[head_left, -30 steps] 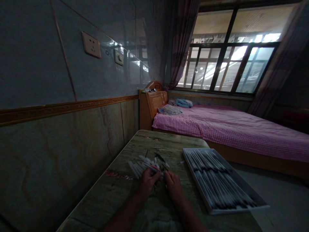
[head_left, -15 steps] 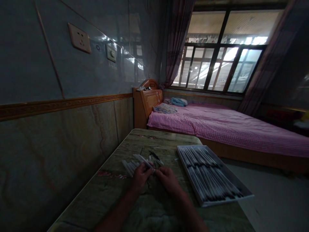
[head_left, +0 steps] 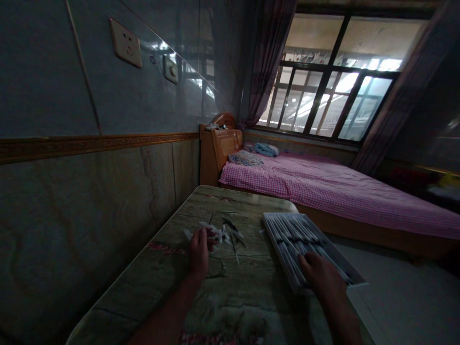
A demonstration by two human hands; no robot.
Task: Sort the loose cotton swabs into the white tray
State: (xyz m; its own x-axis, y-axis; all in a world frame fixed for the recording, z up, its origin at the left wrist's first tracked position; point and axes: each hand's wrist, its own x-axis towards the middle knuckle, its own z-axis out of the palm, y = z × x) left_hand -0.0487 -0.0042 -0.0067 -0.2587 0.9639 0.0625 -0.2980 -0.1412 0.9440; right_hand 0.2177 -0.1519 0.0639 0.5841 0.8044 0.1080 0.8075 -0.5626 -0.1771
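My left hand (head_left: pixel 200 245) rests on the table with its fingers curled in at a loose group of small white tube-like pieces (head_left: pixel 224 235). What its fingers hold, if anything, is hidden. My right hand (head_left: pixel 321 274) is over the near right part of a shallow white tray (head_left: pixel 283 268), its fingers closed at a thin white stick. Rows of thin white sticks with dark ends (head_left: pixel 287 230) fill the tray, partly covered by this hand. Between the hands lie dark slim pieces (head_left: pixel 232 225) and a thin pale-tipped stick (head_left: pixel 235 251).
The marbled table (head_left: pixel 230 287) has a rounded far corner, and the tray reaches past its right edge. A tiled wall (head_left: pixel 143 191) runs along the left. Beyond stands a bed (head_left: pixel 305 177) with a pink checked cover, beneath a window (head_left: pixel 323 81).
My right hand has moved from beside my left hand, rightwards to the tray. My left hand has shifted slightly left and up. More white pieces and a thin stick now show on the table.
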